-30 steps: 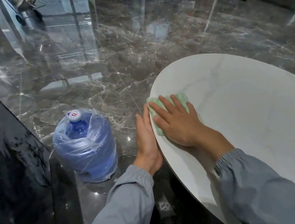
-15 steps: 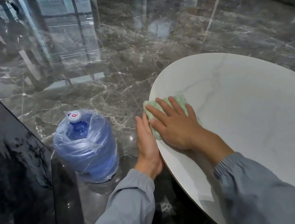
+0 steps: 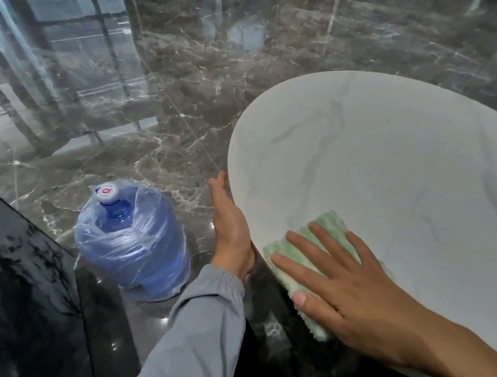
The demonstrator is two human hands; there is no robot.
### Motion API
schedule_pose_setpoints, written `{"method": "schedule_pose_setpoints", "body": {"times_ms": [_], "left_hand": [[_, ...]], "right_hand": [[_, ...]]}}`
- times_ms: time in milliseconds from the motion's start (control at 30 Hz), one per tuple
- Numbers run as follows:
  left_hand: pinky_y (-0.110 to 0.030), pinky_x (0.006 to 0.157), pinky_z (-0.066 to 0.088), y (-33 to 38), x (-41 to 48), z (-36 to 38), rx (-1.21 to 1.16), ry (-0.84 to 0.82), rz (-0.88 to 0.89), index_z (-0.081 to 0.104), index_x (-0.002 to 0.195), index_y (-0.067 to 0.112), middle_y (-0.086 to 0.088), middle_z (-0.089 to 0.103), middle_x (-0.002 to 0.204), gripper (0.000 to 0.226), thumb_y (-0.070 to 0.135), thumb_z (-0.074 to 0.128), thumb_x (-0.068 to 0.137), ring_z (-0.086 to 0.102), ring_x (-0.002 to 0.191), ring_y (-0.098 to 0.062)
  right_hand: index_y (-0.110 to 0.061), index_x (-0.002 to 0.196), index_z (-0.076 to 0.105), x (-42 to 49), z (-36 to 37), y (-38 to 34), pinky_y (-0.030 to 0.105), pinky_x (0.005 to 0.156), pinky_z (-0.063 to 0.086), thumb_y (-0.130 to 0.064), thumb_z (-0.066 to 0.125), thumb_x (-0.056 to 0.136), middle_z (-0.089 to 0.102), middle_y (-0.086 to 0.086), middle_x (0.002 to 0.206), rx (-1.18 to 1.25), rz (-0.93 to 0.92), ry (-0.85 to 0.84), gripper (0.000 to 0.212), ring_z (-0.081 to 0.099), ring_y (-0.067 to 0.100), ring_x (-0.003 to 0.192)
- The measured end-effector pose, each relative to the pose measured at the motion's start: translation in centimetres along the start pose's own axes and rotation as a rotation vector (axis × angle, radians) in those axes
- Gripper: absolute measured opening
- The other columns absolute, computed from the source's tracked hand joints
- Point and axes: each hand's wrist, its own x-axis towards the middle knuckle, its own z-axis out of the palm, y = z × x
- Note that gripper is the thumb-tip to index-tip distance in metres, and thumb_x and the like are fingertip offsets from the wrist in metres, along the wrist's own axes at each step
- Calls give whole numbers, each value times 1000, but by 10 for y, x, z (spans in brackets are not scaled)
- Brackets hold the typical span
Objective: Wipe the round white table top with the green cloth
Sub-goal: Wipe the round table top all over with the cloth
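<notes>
Green cloth (image 3: 310, 255) has slid back along the bench (image 3: 405, 180) rim toward the person since 0.5 s ago, so the near-left edge is getting wiped; rest of top prob. still to do. Right hand (image 3: 343, 284) lies flat, fingers spread, pressing cloth down w/o clenching. Left hand (image 3: 229, 221) is open, palm against bench edge, steadying. Water jug (image 3: 132, 242) on floor nearby.

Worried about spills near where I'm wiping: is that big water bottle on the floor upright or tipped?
Upright. The water bottle stands on its base on the floor, capped neck pointing up, with a clear plastic bag around it.
</notes>
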Motion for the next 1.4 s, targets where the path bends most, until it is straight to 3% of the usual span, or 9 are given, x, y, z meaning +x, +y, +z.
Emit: {"method": "schedule_pose_setpoints", "body": {"times_ms": [67, 167, 300, 400, 467, 633, 833, 1133, 1400], "left_hand": [[-22, 84, 58, 5, -6, 6, 19, -15, 15, 58, 136, 30, 13, 75, 123, 55, 58, 18, 110, 72, 109, -5], [-23, 72, 59, 11, -11, 8, 65, -6, 19, 62, 128, 23, 2, 79, 112, 56, 55, 20, 111, 76, 98, -13], [-41, 95, 57, 14, -15, 8, 201, 44, 56, 63, 123, 21, -2, 75, 118, 52, 56, 26, 108, 69, 117, -27], [-40, 111, 35, 17, -18, 16, 537, 80, 235, 51, 133, 28, 7, 49, 135, 41, 51, 28, 108, 44, 136, -20], [-37, 116, 23, 22, -21, 23, 778, 104, 325, 36, 154, 30, 3, 33, 149, 50, 51, 34, 108, 31, 140, -14], [-53, 123, 20, 17, -22, 31, 1081, 146, 471, 37, 155, 26, -4, 32, 158, 54, 52, 34, 108, 27, 149, -27], [-56, 119, 27, 13, -22, 28, 1176, 118, 577, 43, 150, 23, -8, 40, 153, 52, 53, 31, 108, 32, 146, -29], [-58, 114, 34, 17, -21, 27, 1255, 116, 609, 50, 144, 18, -12, 47, 145, 67, 61, 21, 101, 38, 141, -33], [-58, 118, 31, 18, -23, 28, 1147, 117, 572, 45, 148, 19, -11, 40, 153, 63, 57, 28, 102, 34, 145, -30]], "right_hand": [[-70, 147, -19, 16, -3, 3, 46, 122, -23, -61, 9, 105, -33, -33, 160, 23, 12, 40, 51, -42, 0, 144], [-63, 154, -9, 65, -10, 9, 51, 123, -18, -60, 10, 106, -20, -26, 167, 33, 34, 124, 52, -32, 6, 151], [-57, 159, -3, 93, -18, 15, 53, 123, -16, -57, 12, 108, -15, -21, 170, 61, 36, 132, 53, -27, 10, 154], [-58, 158, -6, 54, -4, 16, 52, 124, -15, -59, 10, 107, -18, -22, 170, 64, 26, 170, 53, -30, 8, 153], [-60, 156, -10, 15, 8, 16, 50, 124, -17, -59, 10, 108, -22, -25, 168, 54, 35, 172, 52, -35, 5, 150], [-62, 154, -13, -86, 42, 27, 46, 122, -16, -61, 16, 108, -26, -28, 165, 7, 84, 151, 54, -32, 5, 151], [-67, 149, -20, -81, 31, 37, 42, 121, -25, -62, 9, 106, -34, -34, 159, 55, 187, 84, 52, -41, -1, 144], [-53, 161, -3, 69, -26, 100, 57, 122, -14, -56, 15, 107, -14, -16, 172, 132, 275, 122, 56, -21, 16, 157], [-56, 158, -8, 23, -1, 96, 50, 125, -15, -60, 9, 107, -18, -22, 169, 70, 160, 169, 54, -28, 7, 153]]}}
